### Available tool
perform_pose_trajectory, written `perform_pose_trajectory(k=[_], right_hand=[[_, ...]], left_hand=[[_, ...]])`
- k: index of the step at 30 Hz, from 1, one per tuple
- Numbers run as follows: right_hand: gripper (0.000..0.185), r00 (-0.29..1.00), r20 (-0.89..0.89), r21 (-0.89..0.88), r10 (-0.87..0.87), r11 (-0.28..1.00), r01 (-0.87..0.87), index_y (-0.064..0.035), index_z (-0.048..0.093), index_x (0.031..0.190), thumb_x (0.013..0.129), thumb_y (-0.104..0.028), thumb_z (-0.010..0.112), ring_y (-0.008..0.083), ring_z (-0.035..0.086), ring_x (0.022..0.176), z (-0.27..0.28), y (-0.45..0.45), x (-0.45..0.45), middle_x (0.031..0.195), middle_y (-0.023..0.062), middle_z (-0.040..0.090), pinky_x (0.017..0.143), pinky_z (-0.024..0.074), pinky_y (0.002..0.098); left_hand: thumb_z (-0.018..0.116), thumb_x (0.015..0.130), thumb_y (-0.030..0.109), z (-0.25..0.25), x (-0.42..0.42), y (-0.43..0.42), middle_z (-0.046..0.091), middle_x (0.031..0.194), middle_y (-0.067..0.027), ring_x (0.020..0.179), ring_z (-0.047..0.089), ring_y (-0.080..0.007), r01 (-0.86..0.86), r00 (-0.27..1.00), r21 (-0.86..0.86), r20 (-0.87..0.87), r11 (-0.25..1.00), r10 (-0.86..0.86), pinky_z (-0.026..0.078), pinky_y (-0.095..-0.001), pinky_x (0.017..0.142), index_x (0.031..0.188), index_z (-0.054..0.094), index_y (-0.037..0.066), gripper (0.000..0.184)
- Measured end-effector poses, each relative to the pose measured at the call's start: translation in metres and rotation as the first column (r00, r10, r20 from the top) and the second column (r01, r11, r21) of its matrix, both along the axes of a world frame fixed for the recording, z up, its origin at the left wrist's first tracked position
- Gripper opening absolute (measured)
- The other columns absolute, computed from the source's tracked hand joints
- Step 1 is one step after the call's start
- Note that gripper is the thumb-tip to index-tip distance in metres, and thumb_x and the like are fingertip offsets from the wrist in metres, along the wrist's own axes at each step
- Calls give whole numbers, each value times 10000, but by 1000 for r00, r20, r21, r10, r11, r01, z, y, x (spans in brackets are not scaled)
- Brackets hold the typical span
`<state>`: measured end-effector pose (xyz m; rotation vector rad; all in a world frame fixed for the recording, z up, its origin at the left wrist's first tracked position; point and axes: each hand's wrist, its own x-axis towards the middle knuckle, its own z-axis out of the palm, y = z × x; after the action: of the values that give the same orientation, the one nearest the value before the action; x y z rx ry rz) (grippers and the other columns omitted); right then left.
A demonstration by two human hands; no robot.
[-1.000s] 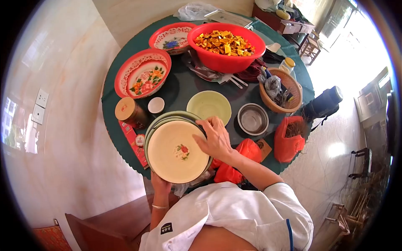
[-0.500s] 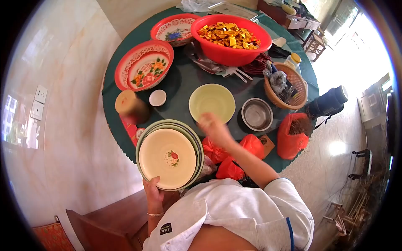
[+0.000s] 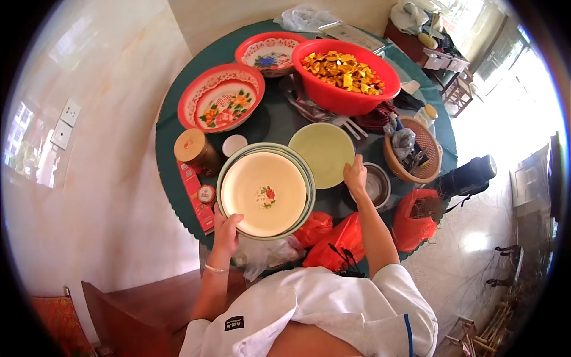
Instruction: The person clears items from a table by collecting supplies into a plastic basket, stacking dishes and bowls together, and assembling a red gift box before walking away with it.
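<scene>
Cream and green, the stacked bowls the left hand grips look stiff and probably slippery, like the pale-green bowl the right hand grasps on the table by its rim, likely the surest hold.

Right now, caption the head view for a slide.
Left hand holding stacked round cream-and-green bowls, right hand at the rim of a round pale-green bowl.
</scene>
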<state>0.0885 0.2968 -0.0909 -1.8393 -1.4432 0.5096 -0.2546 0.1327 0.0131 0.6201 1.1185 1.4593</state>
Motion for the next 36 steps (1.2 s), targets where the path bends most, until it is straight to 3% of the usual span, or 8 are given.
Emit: perform_pose_trajectory(k=[11, 20, 21, 24, 27, 28, 30, 36], right_hand=[[207, 942, 146, 204, -302, 941, 270, 0, 374, 1001, 854, -71, 502, 478, 586, 783, 96, -76, 103, 807, 294, 596, 644, 426, 536], [187, 922, 110, 279, -372, 902, 330, -15, 478, 1033, 883, -113, 530, 385, 603, 671, 128, -153, 147, 800, 232, 599, 598, 454, 441], [194, 921, 117, 288, -372, 900, 327, -19, 489, 1050, 893, -125, 534, 328, 607, 629, 140, -166, 154, 790, 215, 596, 575, 454, 410], [249, 887, 136, 317, -442, 868, 383, -39, 541, 1136, 923, -167, 551, 172, 562, 606, 165, -226, 192, 799, 164, 606, 545, 445, 336], [235, 795, 463, 275, -393, 916, 292, -47, 564, 1144, 915, -99, 553, 186, 588, 769, 216, -308, 223, 908, 124, 629, 662, 467, 319], [246, 754, 591, 439, -285, 899, -4, -55, 557, 1159, 919, -106, 550, 215, 591, 819, 236, -326, 219, 950, 112, 637, 689, 469, 335], [230, 414, 874, 325, -255, 940, -107, -47, 574, 1128, 899, -57, 554, 295, 588, 889, 271, -365, 202, 1001, 122, 637, 753, 482, 392], [188, -52, 908, 420, -417, 896, 142, -31, 583, 1093, 914, -42, 526, 322, 605, 916, 241, -449, 204, 1033, 140, 637, 781, 496, 411]], left_hand=[[528, 702, -5, -64, 71, 122, 516, 1070, -153, 856, 634, -295, 234, 972, -239, 44, 943, -230, 581, -468, 585, 1229, 308, 49, 574], [514, 682, -51, -136, 75, 155, 526, 1093, -168, 913, 621, -304, 254, 948, -285, -117, 924, -296, 572, -431, 693, 1203, 379, -6, 540], [528, 679, -60, -160, 69, 162, 519, 1120, -194, 1021, 573, -354, 188, 936, -328, -226, 926, -270, 521, -422, 835, 1221, 383, -15, 563], [581, 700, -30, -135, 80, 153, 514, 1088, -206, 1059, 520, -364, 108, 265, 123, -960, 987, 90, 463, -414, 899, 1186, 440, 4, 507], [660, 719, 50, -92, 83, 157, 509, 1045, -199, 1035, 501, -347, 313, -149, 82, -980, 946, 134, 451, -416, 872, 1117, 505, 28, 428], [680, 717, 76, -86, 85, 162, 511, 1036, -187, 1017, 508, -335, 319, -191, 65, -973, 945, 131, 456, -416, 851, 1107, 518, 36, 424], [718, 711, 128, -78, 86, 171, 515, 1020, -161, 980, 522, -311, 327, -278, 26, -953, 945, 123, 465, -415, 810, 1086, 544, 51, 420], [778, 688, 209, -97, 91, 209, 561, 1033, -140, 955, 580, -323, 213, -401, -195, -911, 957, -96, 506, -422, 755, 1023, 579, 36, 426]])
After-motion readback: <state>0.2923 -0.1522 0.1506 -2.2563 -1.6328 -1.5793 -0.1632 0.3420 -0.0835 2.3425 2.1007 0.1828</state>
